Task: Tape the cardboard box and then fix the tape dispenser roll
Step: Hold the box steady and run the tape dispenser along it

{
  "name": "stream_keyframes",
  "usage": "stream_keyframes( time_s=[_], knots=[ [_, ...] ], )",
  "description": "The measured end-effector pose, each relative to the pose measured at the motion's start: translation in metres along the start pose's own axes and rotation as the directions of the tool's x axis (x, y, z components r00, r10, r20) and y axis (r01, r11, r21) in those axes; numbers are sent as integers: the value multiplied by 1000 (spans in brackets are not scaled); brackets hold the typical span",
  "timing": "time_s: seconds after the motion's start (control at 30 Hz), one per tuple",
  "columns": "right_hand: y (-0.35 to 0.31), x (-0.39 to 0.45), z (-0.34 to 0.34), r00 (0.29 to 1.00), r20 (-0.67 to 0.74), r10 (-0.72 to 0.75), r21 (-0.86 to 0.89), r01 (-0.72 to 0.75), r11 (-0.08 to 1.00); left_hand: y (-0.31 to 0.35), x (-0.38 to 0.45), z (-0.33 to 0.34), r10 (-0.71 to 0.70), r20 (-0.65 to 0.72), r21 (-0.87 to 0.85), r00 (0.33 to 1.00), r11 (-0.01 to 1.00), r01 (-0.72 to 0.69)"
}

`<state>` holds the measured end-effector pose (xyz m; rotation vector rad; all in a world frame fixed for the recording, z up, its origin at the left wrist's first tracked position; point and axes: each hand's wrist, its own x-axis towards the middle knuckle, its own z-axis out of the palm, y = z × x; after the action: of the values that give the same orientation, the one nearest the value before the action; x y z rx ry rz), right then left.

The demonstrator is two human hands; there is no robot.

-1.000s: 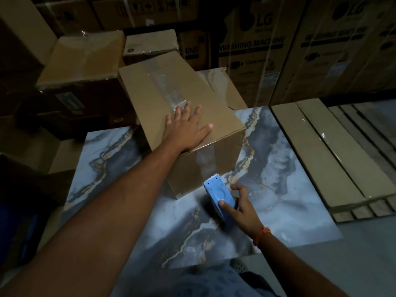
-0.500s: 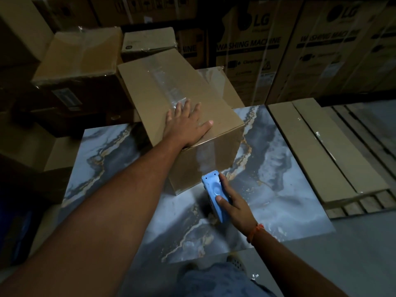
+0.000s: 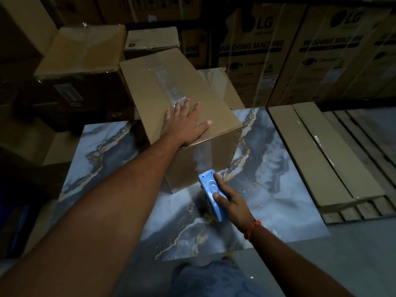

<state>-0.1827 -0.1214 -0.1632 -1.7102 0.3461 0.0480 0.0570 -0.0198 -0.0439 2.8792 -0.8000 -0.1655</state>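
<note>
a person's left hand (image 3: 186,125) lies flat, fingers spread, on the top of a plain brown cardboard box (image 3: 150,91) standing on a blue-grey marbled worktop (image 3: 278,168) in a dim storeroom. a strip of clear packing tape (image 3: 169,86) runs along the box's top seam, passes under the hand and continues down the near side face to the serrated edge of a light blue plastic tape dispenser (image 3: 212,195). the right hand (image 3: 232,202) closes its grip around the dispenser, thumb on its top face and fingers along its far side, holding it low against the foot of the box, just above the worktop. an orange thread band (image 3: 252,228) circles the right wrist. other taped brown cartons (image 3: 83,52) crowd behind the box, with large washing machine cartons (image 3: 252,52) stacked beyond and flat cardboard packs (image 3: 321,151) lying on a wooden pallet (image 3: 364,209) to the right.
</note>
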Motion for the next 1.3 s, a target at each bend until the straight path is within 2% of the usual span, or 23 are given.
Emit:
stream_keyframes(
  time_s=[0.53, 0.8, 0.9, 0.97, 1.07, 1.13, 1.3],
  knots=[
    [-29, 17, 18, 988, -76, 136, 173, -121, 977, 1, -2, -1, -4, -2, -10, 1000, 1000, 4],
    [-54, 34, 13, 936, -61, 348, 281, -318, 905, 3, -5, -3, -5, 1, 1, 1000, 1000, 5],
    [-45, 37, 9, 880, 29, 473, 279, -462, 842, 3, -6, -4, -8, 3, 15, 1000, 1000, 8],
    [-23, 24, 8, 894, -2, 448, 112, -445, 889, 4, -7, -4, -8, 10, 11, 1000, 1000, 7],
    [3, -4, 5, 959, -123, 254, -163, -272, 948, 4, -6, -5, -8, 4, 9, 1000, 1000, 8],
    [7, -8, -2, 964, -189, 185, -285, -234, 929, 4, -6, -5, -9, 13, 7, 1000, 1000, 9],
    [5, -6, -16, 965, -263, 6, -598, -168, 783, 3, -4, -2, -19, 16, 27, 1000, 999, 18]
  ],
)
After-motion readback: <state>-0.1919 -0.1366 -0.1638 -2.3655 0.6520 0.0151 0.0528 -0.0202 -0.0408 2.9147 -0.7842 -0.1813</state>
